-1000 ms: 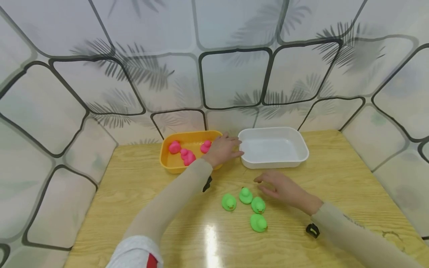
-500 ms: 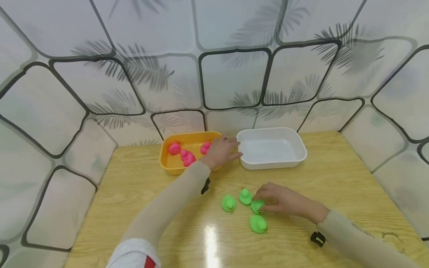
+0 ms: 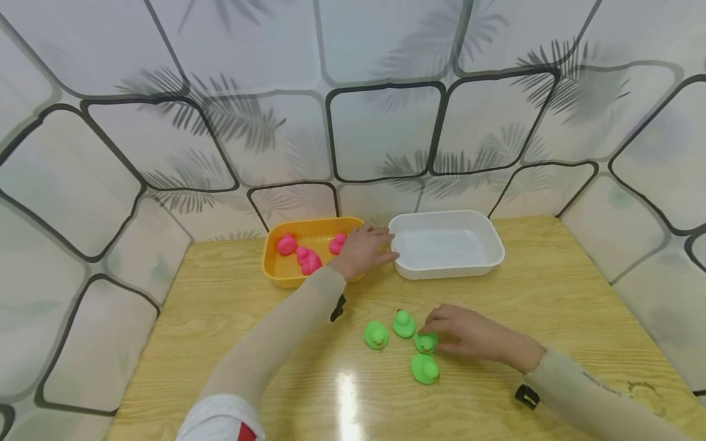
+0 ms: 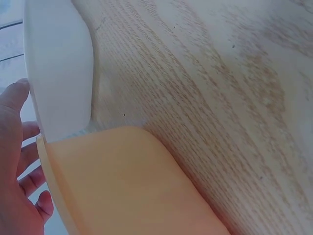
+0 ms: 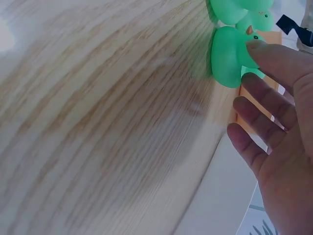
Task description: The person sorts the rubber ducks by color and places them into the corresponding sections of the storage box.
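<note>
My right hand (image 3: 471, 334) pinches a green rubber duck (image 3: 425, 344) between thumb and forefinger; in the right wrist view they are at the head of that duck (image 5: 227, 58), the other fingers spread away. More green ducks stand close by: one in front (image 3: 425, 369), one behind (image 3: 404, 324), one to the left (image 3: 376, 335). My left hand (image 3: 361, 250) spans the gap between the orange tray (image 3: 280, 280) and the white tray (image 3: 449, 243), its fingers loosely extended at their adjoining rims. Part of the orange tray's right end is hidden by it.
Several pink rubber ducks (image 3: 309, 261) lie inside the orange tray. Both trays stand at the back of the wooden table (image 3: 220, 343), near a patterned wall (image 3: 380, 131). My left forearm crosses the table's left half.
My right hand has come down toward me from behind the green ducks, and its thumb and forefinger have closed on one. My left hand has barely moved.
</note>
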Demonstrator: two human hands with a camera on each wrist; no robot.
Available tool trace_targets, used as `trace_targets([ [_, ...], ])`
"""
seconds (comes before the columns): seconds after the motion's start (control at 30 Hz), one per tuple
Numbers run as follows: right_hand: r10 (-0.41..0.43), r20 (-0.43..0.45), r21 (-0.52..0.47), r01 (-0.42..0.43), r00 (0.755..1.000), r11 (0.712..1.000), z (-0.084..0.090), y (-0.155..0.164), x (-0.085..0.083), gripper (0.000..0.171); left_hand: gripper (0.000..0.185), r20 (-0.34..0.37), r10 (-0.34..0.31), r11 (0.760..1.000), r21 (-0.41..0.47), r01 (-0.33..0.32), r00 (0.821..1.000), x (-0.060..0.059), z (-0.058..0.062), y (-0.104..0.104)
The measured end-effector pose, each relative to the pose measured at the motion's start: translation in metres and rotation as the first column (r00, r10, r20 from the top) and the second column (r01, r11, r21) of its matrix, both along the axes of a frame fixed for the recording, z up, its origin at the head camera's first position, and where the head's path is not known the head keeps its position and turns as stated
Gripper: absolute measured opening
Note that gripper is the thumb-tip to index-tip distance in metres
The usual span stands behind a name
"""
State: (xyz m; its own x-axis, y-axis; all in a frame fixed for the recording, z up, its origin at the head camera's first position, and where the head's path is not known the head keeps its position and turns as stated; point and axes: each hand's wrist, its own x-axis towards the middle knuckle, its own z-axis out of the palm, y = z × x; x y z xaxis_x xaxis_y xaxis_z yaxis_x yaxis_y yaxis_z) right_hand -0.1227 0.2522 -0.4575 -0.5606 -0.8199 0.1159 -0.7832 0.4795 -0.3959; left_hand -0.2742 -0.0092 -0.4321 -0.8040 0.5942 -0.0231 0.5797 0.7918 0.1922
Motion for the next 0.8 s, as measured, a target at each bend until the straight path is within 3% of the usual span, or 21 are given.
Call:
trace_targets([
  [0.27, -0.02, -0.017, -0.025, 0.02, 1.0, 0.999, 0.0, 0.002, 0.006, 0.026, 0.061, 0.005, -0.006, 1.0, -0.022, 0.006, 1.0, 0.0, 0.001, 0.0],
  [0.43, -0.074, -0.02, -0.03, 0.073, 0.997, 0.997, -0.005, 0.005, 0.008, 0.022, 0.062, 0.0, -0.008, 0.999, -0.036, 0.008, 1.0, 0.0, 0.0, 0.0],
  [0.8, -0.202, 0.006, -0.023, 0.203, 0.979, 0.979, -0.004, 0.024, -0.005, 0.02, 0.063, 0.006, 0.0, 0.999, -0.039, 0.0, 1.0, 0.0, -0.001, 0.001],
])
